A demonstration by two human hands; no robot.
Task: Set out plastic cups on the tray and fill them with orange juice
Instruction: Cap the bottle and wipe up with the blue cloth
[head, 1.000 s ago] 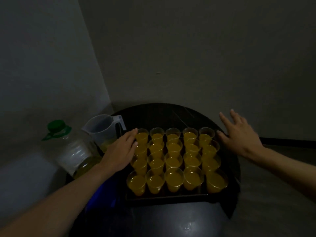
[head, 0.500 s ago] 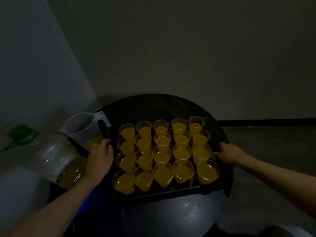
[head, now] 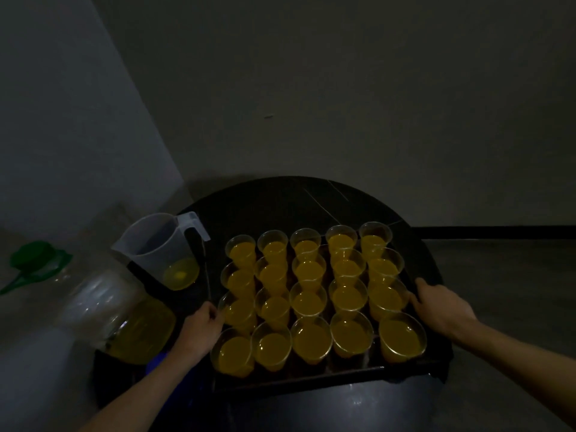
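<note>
Several clear plastic cups [head: 311, 302] filled with orange juice stand packed in rows on a dark rectangular tray [head: 296, 380] on a round black table [head: 280, 201]. My left hand [head: 199, 330] grips the tray's left edge, fingers curled beside the cups. My right hand [head: 439, 307] grips the tray's right edge. The scene is dim, so the fingertips under the tray rim are hidden.
A clear plastic jug [head: 162, 247] with a little juice in its bottom stands left of the tray. A large clear bottle [head: 103, 304] with a green cap [head: 34, 260] and some juice leans at the far left. Walls close in behind and to the left.
Both hands came down from above the cups and closed on the tray's two side edges. The view has moved closer to the tray.
</note>
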